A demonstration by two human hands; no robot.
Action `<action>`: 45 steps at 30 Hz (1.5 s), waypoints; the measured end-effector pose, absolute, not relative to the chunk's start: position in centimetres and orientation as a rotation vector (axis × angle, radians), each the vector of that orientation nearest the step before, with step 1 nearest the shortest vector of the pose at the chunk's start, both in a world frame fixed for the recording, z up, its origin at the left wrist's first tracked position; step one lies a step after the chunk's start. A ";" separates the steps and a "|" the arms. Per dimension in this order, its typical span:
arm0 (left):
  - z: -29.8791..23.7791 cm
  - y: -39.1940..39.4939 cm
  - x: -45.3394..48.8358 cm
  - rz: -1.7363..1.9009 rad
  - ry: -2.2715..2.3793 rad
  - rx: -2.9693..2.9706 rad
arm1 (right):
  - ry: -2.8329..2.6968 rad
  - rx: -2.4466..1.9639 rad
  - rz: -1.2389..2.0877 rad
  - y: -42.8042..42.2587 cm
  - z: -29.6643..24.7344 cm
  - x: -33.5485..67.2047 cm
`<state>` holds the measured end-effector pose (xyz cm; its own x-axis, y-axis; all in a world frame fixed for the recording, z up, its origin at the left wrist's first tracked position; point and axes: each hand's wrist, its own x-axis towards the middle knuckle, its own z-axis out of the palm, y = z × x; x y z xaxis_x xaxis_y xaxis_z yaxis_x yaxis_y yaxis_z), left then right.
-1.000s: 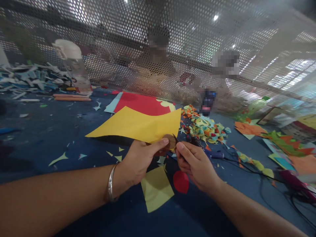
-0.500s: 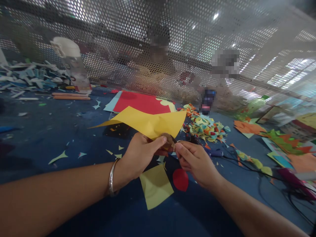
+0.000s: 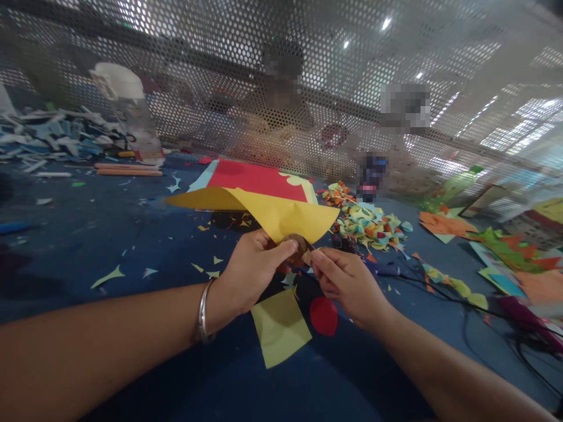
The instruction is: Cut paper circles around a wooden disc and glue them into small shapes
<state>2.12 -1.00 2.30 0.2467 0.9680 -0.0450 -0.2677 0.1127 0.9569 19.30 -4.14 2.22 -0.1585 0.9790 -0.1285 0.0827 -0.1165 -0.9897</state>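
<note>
My left hand (image 3: pixel 253 266) is closed on a sheet of yellow paper (image 3: pixel 292 214), its thumb pressing a brown round piece (image 3: pixel 298 246) against the sheet. The paper is lifted off the table and bends, its left end curling away. Close beside it, my right hand (image 3: pixel 345 281) is closed around what looks like scissors, mostly hidden; a thin dark blade (image 3: pixel 309 244) shows at the brown piece's edge. Below the hands lie a pale yellow paper square (image 3: pixel 284 325) and a red paper piece (image 3: pixel 324 315).
Red paper (image 3: pixel 259 179) lies behind the hands, with a heap of paper scraps (image 3: pixel 369 223) to its right. A clear bottle (image 3: pixel 141 126) stands back left near white and blue strips (image 3: pixel 53 135). A cable (image 3: pixel 440 293) runs along the right. A perforated screen (image 3: pixel 197 70) closes the back.
The yellow sheet has turned slightly, its right corner shifting right and down and its left end curling more. Both hands keep their grip in nearly the same place.
</note>
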 end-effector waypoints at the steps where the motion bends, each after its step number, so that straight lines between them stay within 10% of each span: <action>1: 2.4 -1.0 2.1 1.091 0.865 1.047 | -1.322 -1.275 1.389 -4.1 2.2 19.3; 45: 2.1 -0.7 2.1 1.069 0.788 1.051 | -1.329 -1.315 1.329 -4.1 2.5 19.4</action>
<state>2.13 -0.72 2.07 0.3102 0.9504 -0.0219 -0.3022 0.1204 0.9456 19.42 -4.08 2.50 -0.1160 0.9862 -0.1178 0.1178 -0.1041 -0.9876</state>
